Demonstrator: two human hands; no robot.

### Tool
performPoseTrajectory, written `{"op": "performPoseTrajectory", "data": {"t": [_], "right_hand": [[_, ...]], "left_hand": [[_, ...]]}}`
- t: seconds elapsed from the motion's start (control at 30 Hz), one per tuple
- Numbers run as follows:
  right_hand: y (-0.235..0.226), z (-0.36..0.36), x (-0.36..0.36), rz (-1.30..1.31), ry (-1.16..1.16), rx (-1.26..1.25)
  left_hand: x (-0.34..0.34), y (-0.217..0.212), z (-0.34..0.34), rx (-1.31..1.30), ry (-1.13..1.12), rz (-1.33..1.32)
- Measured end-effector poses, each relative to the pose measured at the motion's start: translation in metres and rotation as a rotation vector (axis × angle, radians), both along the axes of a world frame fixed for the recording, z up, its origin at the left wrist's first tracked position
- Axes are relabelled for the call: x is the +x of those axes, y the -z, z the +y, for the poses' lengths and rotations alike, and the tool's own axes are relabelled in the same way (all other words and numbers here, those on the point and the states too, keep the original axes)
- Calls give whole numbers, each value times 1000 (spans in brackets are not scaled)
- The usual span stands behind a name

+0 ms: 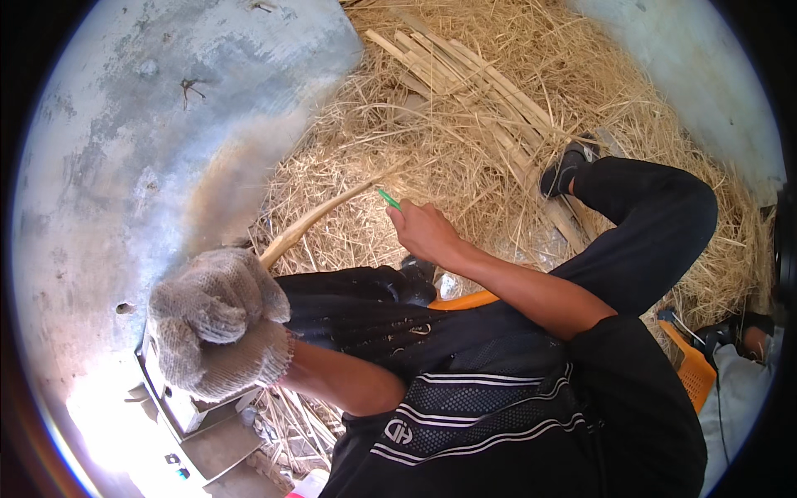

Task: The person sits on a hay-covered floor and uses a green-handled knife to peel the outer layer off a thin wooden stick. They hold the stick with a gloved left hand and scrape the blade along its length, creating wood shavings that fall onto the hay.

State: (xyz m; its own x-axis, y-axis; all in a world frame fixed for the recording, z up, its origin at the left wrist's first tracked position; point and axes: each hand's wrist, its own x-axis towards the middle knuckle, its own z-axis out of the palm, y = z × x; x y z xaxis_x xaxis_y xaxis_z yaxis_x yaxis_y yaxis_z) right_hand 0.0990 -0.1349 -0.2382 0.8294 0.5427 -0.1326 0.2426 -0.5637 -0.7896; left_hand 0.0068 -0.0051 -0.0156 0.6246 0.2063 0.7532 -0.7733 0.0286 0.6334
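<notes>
My left hand (217, 319), in a grey knitted glove, is raised at the left with its fingers curled. From behind the glove a pale, slightly bent wooden strip (309, 220) slants up to the right, and the fist appears closed on its near end. The strip's far end tapers over the straw. My bare right hand (425, 235) is closed in front of my lap, around a slim green object (387, 199). Only its short green end shows past the fingers; the rest is hidden, so I cannot tell what kind it is.
Loose straw-like shavings (490, 216) cover the floor, with a bundle of split strips (473, 79) at the back. A stained wall (166, 124) rises on the left. At the right are an orange plastic chair (693, 373) and another person's grey-clad leg (735, 394).
</notes>
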Motion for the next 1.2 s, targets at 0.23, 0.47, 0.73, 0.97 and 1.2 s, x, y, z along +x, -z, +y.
{"op": "performPoseTrajectory", "data": {"t": [0.23,0.47,0.73,0.97,1.2], "right_hand": [[-16,4,-14,-8,-35,98],[-24,1,-4,64,-77,-93],[46,-3,22,142,33,-101],[-73,4,-16,165,-170,211],[1,2,2,169,-36,8]], "left_hand": [[-5,2,-1,-67,-75,21],[-1,0,-8,-67,-81,24],[7,-4,-10,-37,-101,1],[5,-7,-17,-303,-453,14],[12,-7,-20,-395,-651,28]]}}
